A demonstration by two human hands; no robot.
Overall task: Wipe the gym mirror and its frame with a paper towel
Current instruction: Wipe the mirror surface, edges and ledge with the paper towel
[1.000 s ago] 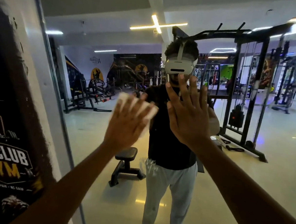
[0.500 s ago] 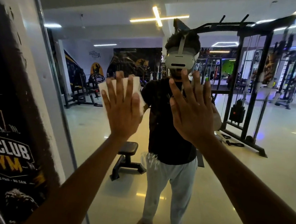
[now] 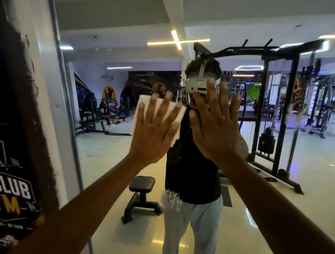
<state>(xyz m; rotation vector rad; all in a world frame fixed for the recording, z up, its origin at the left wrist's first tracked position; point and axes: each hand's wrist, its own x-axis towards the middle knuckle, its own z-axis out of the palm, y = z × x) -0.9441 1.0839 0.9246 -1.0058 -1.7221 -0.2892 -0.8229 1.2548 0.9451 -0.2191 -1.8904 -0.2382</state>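
A large gym mirror (image 3: 276, 204) fills the view ahead of me, with its thin metal frame (image 3: 71, 132) running down the left edge. My left hand (image 3: 154, 130) lies flat with spread fingers and presses a white paper towel (image 3: 142, 107) against the glass. Most of the towel is hidden under the palm. My right hand (image 3: 216, 128) rests flat on the mirror just to the right, fingers straight and spread, holding nothing.
A wall with a black gym poster (image 3: 6, 175) stands to the left of the frame. The mirror reflects a person in a headset, a small black bench (image 3: 141, 196) and a cable machine (image 3: 277, 134) on a shiny floor.
My left hand slid the paper towel left and then back right across the glass, ending a little higher. My right hand stayed flat on the mirror in much the same place.
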